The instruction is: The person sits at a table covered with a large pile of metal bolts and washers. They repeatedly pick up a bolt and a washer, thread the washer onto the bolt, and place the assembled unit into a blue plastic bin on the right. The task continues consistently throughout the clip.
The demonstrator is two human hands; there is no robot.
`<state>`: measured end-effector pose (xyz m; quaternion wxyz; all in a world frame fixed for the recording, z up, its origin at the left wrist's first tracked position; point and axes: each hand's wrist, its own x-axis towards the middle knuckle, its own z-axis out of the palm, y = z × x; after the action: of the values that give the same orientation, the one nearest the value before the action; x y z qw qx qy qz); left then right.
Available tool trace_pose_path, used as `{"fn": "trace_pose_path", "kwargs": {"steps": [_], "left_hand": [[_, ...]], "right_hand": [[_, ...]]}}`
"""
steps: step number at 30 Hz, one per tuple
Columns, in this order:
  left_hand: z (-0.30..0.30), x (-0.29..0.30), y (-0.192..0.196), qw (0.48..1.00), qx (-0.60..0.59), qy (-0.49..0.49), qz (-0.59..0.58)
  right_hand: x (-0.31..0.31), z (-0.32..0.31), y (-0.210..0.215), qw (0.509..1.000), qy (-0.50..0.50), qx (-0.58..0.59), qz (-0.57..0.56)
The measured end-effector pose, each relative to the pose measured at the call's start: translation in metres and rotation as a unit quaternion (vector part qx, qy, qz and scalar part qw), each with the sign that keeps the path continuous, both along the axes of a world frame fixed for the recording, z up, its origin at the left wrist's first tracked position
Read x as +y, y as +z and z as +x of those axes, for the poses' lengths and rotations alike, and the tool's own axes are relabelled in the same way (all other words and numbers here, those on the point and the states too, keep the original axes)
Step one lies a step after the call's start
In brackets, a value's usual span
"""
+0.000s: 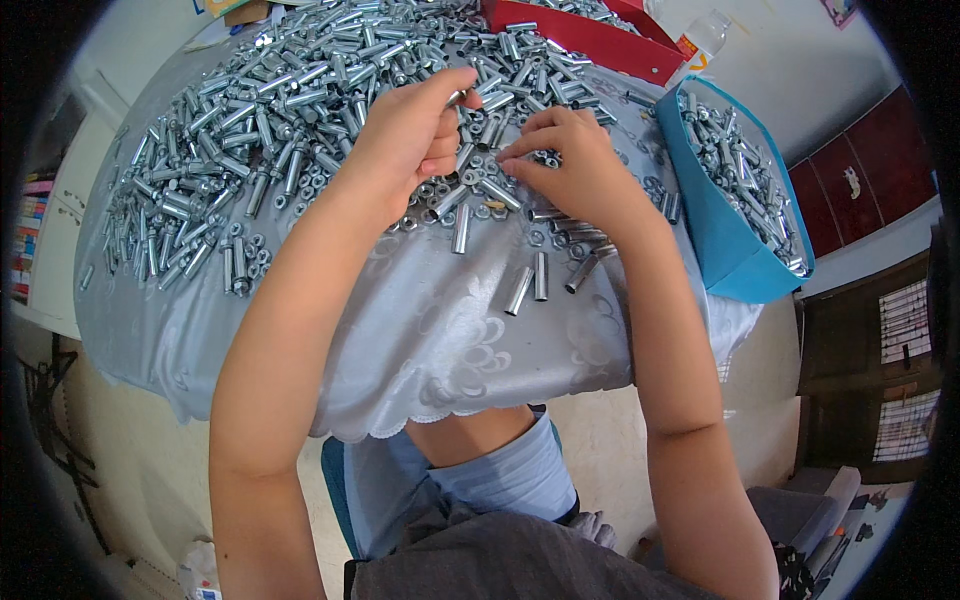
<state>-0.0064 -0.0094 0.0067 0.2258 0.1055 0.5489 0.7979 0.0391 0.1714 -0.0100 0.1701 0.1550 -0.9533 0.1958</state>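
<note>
left hand [410,135] is up over the heap of bolts [290,110], grip closed w/ thumb and fingers pinched on one small metal sleeve [456,97] that pokes out at the fingertips. right hand [570,165] lies flat-ish just beside it, fingers curled down onto the loose nuts [470,180] near mid desk; cannot tell if that grip has anything in it. the two hands are near, not touching.

desk [440,330] has a pale silvery-blue cloth w/ embossed pattern and scalloped hem. a few sleeves [530,285] lie apart from the heap, closer to the person.

right side: blue bin [725,240], open top, full of same silver parts, tilted at desk edge. behind it a red tray [590,40] w/ more parts. clear plastic bottle [700,40] w/ orange-red label by the tray, top right. far left edge: stack of coloured book spines [30,230] on a white shelf.
</note>
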Motion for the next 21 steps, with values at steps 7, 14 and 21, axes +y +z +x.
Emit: {"fn": "trace_pose_path", "kwargs": {"steps": [7, 14, 21], "left_hand": [[0.0, 0.0, 0.0, 1.0, 0.004, -0.008, -0.014], [0.001, 0.002, -0.001, 0.999, 0.015, -0.009, -0.042], [0.003, 0.004, 0.0, 0.995, 0.054, 0.0, -0.078]], "right_hand": [[0.002, 0.008, 0.006, 0.999, 0.014, -0.041, 0.012], [0.0, 0.005, 0.01, 0.997, 0.03, -0.063, -0.044], [-0.01, -0.001, 0.015, 0.906, 0.058, -0.078, -0.412]]}}
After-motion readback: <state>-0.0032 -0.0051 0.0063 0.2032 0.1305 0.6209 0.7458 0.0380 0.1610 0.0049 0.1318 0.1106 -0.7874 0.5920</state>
